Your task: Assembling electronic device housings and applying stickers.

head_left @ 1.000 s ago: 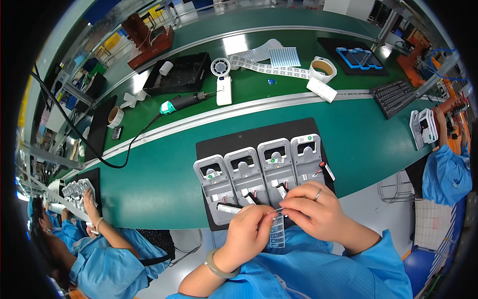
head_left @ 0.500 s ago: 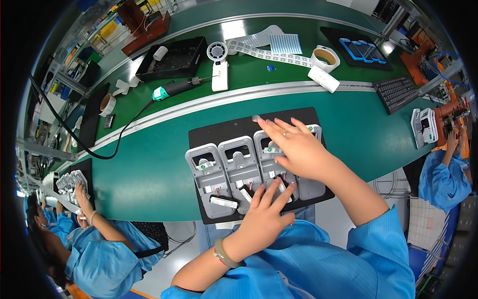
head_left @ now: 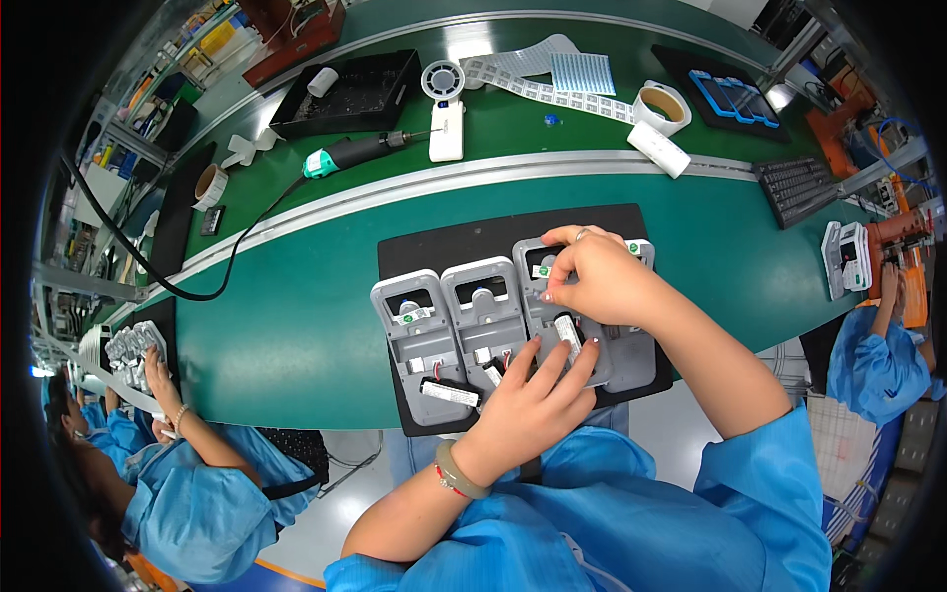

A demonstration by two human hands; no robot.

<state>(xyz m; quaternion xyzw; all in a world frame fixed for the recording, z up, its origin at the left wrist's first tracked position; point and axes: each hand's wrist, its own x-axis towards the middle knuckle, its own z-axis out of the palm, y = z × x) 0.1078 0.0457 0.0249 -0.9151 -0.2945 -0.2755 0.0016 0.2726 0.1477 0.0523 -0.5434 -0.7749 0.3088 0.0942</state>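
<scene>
While the left hand spreads over a silver cell, the right hand pinches the grey housing.

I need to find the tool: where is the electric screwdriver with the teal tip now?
In the head view, the electric screwdriver lies at the far left of the green bench, between the black parts tray and the white handheld fan, beyond both hands.

Green conveyor bench, black mat bearing four grey housings, beyond the metal rail a black tray, electric screwdriver, white handheld fan, label strips, tape roll, keyboard.
</scene>
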